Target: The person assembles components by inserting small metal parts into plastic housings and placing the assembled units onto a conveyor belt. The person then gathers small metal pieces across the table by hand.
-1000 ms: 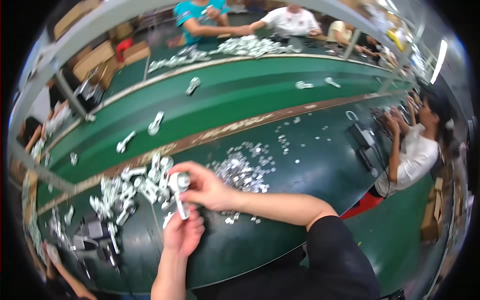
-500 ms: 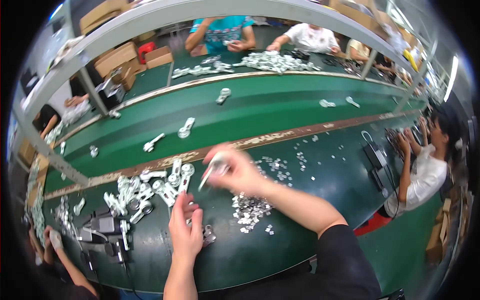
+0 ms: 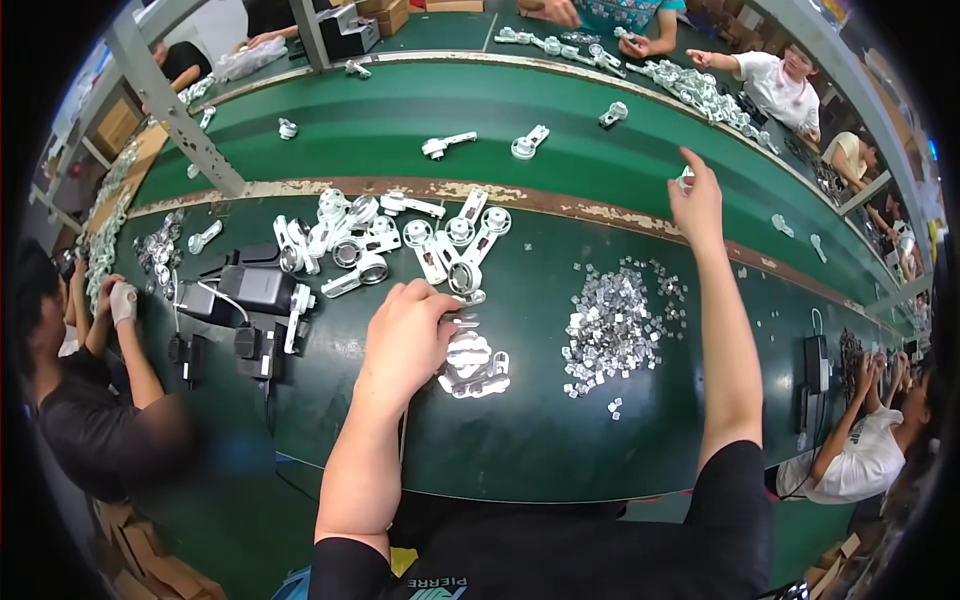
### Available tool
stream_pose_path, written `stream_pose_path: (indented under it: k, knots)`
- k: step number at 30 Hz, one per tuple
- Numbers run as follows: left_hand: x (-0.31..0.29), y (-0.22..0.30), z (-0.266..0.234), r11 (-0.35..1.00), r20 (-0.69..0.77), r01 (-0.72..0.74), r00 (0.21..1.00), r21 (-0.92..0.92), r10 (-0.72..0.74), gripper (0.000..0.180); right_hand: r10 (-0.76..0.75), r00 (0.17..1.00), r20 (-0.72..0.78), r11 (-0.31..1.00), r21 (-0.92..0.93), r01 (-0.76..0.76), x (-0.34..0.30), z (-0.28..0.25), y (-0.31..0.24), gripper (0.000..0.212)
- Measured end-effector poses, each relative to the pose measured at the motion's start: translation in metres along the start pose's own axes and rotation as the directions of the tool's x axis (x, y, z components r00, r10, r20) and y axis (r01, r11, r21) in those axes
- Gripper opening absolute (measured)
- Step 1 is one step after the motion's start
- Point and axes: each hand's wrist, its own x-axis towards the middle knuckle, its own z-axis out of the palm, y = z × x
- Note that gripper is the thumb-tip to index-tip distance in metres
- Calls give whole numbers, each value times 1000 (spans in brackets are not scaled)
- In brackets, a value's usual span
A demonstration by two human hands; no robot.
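My left hand (image 3: 408,335) is over the near side of the green table, fingers curled and thumb tucked in. Its fingertips reach the near end of a group of white round-headed parts with handles (image 3: 464,276); what they pinch, if anything, is hidden. Just beside the thumb lie shiny clear and silvery pieces (image 3: 472,365). My right hand (image 3: 698,205) is stretched far forward above the belt's near edge, thumb and forefinger apart. A small bit of a white part (image 3: 686,178) shows by those fingers, apparently loose from them.
A heap of small clear square pieces (image 3: 610,325) lies between my arms. Black power adapters (image 3: 262,288) with cables stand on the left. Several white parts lie on the green belt (image 3: 380,110), behind a worn ledge (image 3: 590,210). Co-workers sit left, right and opposite; a metal post (image 3: 170,100) rises at left.
My right hand has moved forward and right to the belt with the white part it held, and its fingers have spread. My left hand has turned palm down by the parts. The view has shifted.
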Motion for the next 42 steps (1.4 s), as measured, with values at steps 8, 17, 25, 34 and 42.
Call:
stream_pose_path:
  k: [8,17,25,34,42]
  knots:
    - [2,10,8,999,-8,-37,999,-23,37,13,-262,765,589,890,454,-45,-112,-43,-120,9]
    - [7,22,6,665,88,13,993,-747,79,16,-373,679,632,927,234,292,-140,-38,-119,7]
    - [0,39,19,226,220,240,969,-944,-108,39,-362,653,666,907,90,411,-155,-39,-129,9]
    - [0,34,26,181,236,263,959,-948,-155,35,-249,713,655,946,321,36,-134,-48,-134,8]
    - [-4,40,29,121,350,376,917,-919,-189,27,-151,555,818,203,575,-793,-141,-29,-144,19]
